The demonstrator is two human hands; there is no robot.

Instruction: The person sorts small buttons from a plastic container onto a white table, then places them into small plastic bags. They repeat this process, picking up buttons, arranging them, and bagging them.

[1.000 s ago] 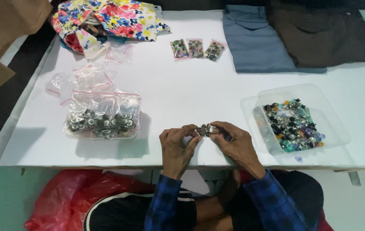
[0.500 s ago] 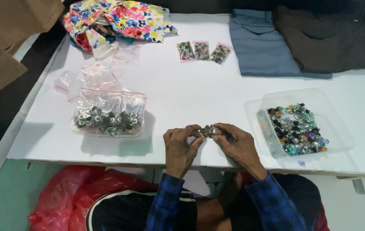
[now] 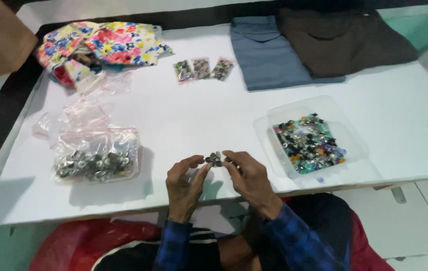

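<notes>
My left hand (image 3: 186, 181) and my right hand (image 3: 248, 176) meet over the near edge of the white table (image 3: 214, 115). Between their fingertips they pinch a small cluster of dark metallic beads (image 3: 214, 159). A clear plastic tray (image 3: 274, 130) with several multicoloured beads (image 3: 308, 143) lies just right of my right hand. A clear zip bag of silvery metal pieces (image 3: 96, 158) lies to the left of my left hand.
Empty clear zip bags (image 3: 81, 113) lie behind the filled bag. Three small packets of beads (image 3: 204, 69) sit mid-table at the back. A floral cloth bag (image 3: 106, 47) is far left, folded grey cloth (image 3: 269, 55) and brown cloth (image 3: 344, 42) far right. A red plastic bag (image 3: 83, 243) lies below the table.
Both hands stay together on the bead cluster with small finger shifts. The view has drifted a little, so the table contents sit slightly lower and to the right.
</notes>
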